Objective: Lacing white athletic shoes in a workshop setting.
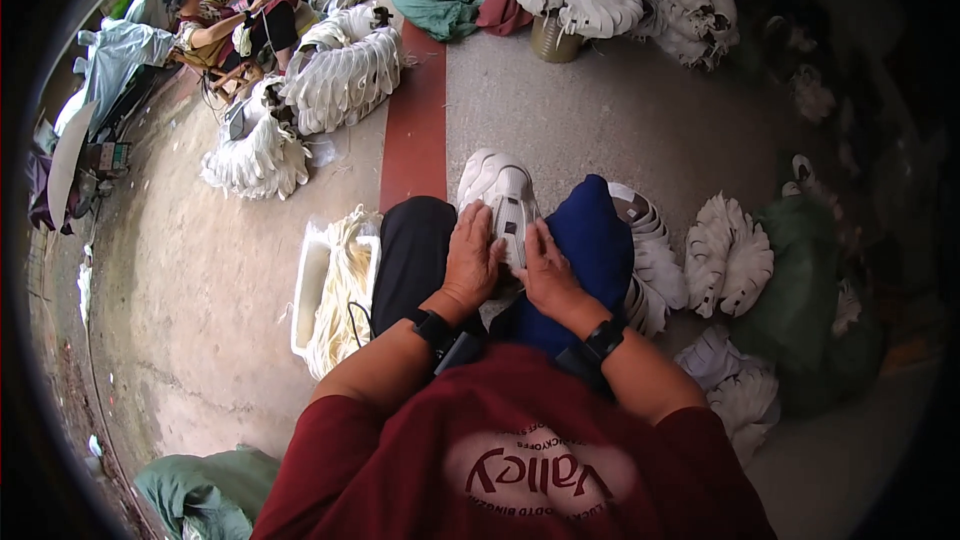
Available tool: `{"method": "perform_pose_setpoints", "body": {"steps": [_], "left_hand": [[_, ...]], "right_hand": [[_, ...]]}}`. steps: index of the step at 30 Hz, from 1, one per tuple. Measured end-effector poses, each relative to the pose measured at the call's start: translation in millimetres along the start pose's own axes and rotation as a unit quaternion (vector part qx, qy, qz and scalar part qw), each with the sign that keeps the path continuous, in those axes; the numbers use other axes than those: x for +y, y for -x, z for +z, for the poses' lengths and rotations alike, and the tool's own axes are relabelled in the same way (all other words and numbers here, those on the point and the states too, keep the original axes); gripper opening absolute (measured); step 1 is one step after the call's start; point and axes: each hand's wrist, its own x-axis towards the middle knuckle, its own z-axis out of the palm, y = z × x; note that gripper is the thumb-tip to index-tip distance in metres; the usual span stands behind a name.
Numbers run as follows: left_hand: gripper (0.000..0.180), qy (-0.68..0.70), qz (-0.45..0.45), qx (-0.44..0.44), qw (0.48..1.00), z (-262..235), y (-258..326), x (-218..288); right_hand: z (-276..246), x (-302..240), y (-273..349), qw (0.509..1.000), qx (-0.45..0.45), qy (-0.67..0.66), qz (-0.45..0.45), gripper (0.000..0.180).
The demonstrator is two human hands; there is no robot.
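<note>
The white shoe (505, 202) lies on the person's lap over a blue cloth (590, 240), toe toward 12 o'clock, gripped from both sides: left hand (472, 258) curled on its 9 o'clock edge, right hand (545, 268) closed on its 3 o'clock edge. Work on it looks midway; finished-looking white pieces (728, 255) pile at 3 o'clock, and a tub of laces (340, 285) waits at 9 o'clock on the floor.

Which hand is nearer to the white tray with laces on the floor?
Left. The left hand grips the white shoe on the side toward the white tray; the right hand holds the shoe's far side, away from the tray.
</note>
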Motion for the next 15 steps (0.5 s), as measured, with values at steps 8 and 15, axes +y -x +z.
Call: {"method": "perform_pose_setpoints", "body": {"steps": [8,15], "left_hand": [[0.046,0.02,-0.051,-0.025,0.998,-18,6,0],[0.036,-0.024,-0.028,0.036,0.999,-27,3,7]], "right_hand": [[2,6,-16,0.995,0.037,-0.089,-0.017,0.071],[-4,3,-21,0.985,0.104,-0.115,-0.079,0.059]]}}
